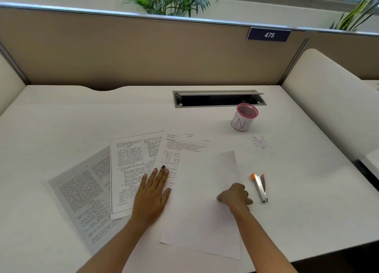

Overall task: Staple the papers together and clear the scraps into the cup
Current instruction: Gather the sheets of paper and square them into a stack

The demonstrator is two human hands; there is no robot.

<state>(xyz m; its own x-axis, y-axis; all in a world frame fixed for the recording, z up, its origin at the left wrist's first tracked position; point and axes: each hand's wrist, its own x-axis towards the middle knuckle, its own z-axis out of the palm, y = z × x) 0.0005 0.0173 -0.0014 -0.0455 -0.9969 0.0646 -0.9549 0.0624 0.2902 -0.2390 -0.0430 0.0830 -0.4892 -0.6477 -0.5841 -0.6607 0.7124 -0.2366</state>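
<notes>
**Gathering the sheets before stapling**

A person is leaning over the white worktop [61, 119], working on the fanned-out papers [127, 170] lying near its front edge, left of middle. The left hand [152, 192] is lying flat with fingers straight and slightly spread, pressing down on the printed pages. The right hand [234, 195] is sitting at the right edge of the blank sheet [205, 221], fingers curled and, as far as I can make out, pinching that edge.

The stapler [260, 187] is lying untouched just right of the blank sheet, toward the right edge. The cup [244, 118] is standing nearer the back edge, with the scraps [259, 142] scattered just in front of it, well apart from the papers.

The step looks to be squaring the pages into one stack. Doing it well is calling for the flat hand to be anchoring the lower pages while the other is sliding the blank sheet across, so nothing creases. The grey page [82, 190] at the far left is sticking out most and is needing to be drawn in too. Corners should be lining up before the stapler is being picked up.
</notes>
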